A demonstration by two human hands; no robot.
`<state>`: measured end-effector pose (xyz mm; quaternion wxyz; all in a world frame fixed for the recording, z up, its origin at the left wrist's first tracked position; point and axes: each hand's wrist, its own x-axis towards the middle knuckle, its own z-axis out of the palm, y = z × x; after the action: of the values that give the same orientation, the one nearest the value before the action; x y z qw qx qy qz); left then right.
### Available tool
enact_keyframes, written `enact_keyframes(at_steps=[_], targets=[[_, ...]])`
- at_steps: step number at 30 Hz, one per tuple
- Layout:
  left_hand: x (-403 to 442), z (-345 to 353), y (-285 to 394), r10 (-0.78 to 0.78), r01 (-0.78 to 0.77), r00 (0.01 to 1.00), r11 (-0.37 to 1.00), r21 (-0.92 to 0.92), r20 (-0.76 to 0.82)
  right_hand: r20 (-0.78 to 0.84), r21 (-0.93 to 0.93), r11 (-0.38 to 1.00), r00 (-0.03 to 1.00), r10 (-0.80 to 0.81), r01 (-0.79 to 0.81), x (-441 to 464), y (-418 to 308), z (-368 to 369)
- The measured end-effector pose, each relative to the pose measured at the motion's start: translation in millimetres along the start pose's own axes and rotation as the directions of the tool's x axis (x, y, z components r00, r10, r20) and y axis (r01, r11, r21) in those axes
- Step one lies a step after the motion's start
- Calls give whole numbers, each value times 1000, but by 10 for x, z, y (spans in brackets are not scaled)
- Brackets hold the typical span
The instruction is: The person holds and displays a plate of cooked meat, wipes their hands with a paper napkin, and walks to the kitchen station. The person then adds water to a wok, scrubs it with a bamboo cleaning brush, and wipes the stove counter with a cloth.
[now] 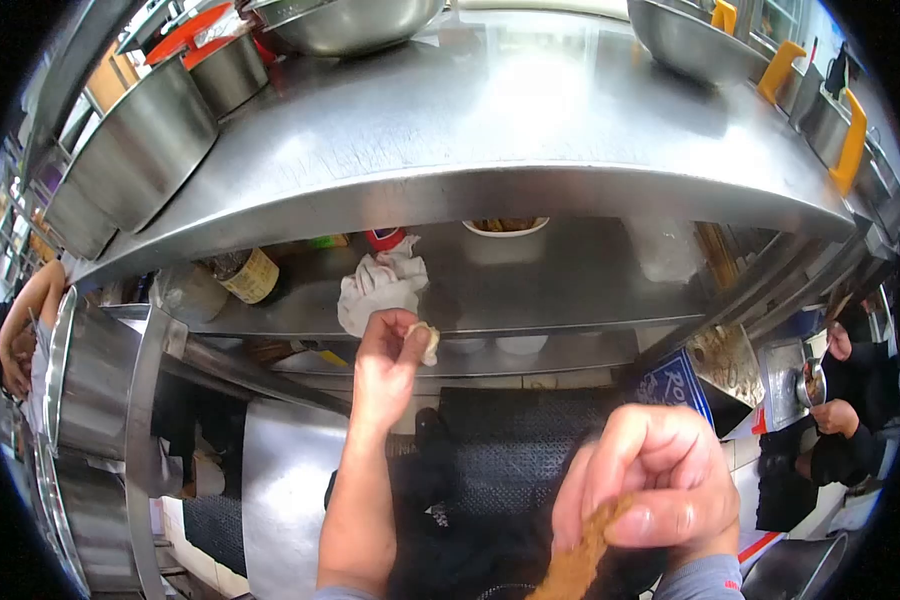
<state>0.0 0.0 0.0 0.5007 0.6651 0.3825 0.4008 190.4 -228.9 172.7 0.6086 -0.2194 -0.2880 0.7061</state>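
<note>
My left hand [388,360] is closed, pinching a small pale piece of food [429,343] between thumb and fingers; its exact kind is unclear. Just beyond it, a crumpled white cloth [375,295] lies on the lower steel shelf [560,285]. Close to the camera, my right hand [660,485] grips a brown, rough-coated strip of fried food [582,555] between thumb and curled fingers. The strip points down and runs out of the bottom of the view. A white bowl [507,228] with brown food sits under the upper shelf's front edge, partly hidden by it.
The upper steel counter [470,120] carries steel bowls [355,25] and deep pots [150,140]. A labelled jar [245,276] stands at the left below. At right, another person's hands [835,415] hold a small bowl [811,383]. Another person's arm [32,310] shows at far left.
</note>
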Motion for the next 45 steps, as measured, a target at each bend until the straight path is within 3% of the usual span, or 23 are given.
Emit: enact_keyframes(at_steps=[2, 5, 6, 9, 11, 12, 15, 17, 23, 26, 32, 34, 36, 39, 43, 45], targets=[[-6, 40, -52, 16, -17, 1000, 990, -138, -7, -105, -2, 1000, 994, 4, -4, -27, 61, 65], [-10, 32, 138, -16, 15, 1000, 999, -36, -22, -46, 38, 997, 997, -65, 67, -18, 85, 70], [6, 19, 113, 4, -5, 1000, 998, -55, -20, -128, -1, 993, 985, -115, 116, -5, 118, 107], [15, -16, 79, 34, -35, 999, 997, -68, -19, -117, -102, 983, 980, -162, 151, 74, 171, 8], [20, 1, 61, 14, -15, 1000, 998, -60, -15, -215, -129, 987, 968, -127, 100, 88, 138, 77], [18, 11, 58, 12, -14, 1000, 994, -105, -17, -207, -114, 993, 978, -22, -2, 133, 75, 89], [26, 42, 76, 3, -7, 1000, 990, -142, -24, 74, -7, 997, 995, -71, 71, 140, 176, -146], [25, 34, 39, 26, -28, 999, 997, -74, -34, 68, -24, 996, 994, -84, 86, 161, 187, -162], [21, 25, 45, -9, 6, 999, 995, -95, -35, 30, -32, 991, 992, -125, 126, 231, 218, -163], [24, 0, 21, 2, -5, 1000, 995, -101, -27, -208, -127, 992, 978, -18, -8, 256, 170, -19], [11, 22, 29, 16, -22, 999, 988, -155, -41, -165, -115, 992, 983, -79, 61, 295, 248, -125], [10, 1, 55, -7, 3, 998, 998, -63, -57, 42, -42, 976, 977, -210, 212, 277, 299, -240], [4, 7, 33, 18, -24, 999, 993, -115, -46, 137, 12, 964, 955, -264, 265, 245, 348, -228], [-2, -24, 44, 20, -25, 999, 993, -118, -42, 33, 21, 959, 958, -284, 284, 147, 262, -21], [14, 20, 36, 16, -21, 999, 988, -155, -38, 169, 73, 940, 925, -341, 333, 209, 290, -177], [1, 13, 63, 16, -21, 999, 990, -136, -37, 127, 65, 944, 935, -330, 324, 212, 288, -183]])
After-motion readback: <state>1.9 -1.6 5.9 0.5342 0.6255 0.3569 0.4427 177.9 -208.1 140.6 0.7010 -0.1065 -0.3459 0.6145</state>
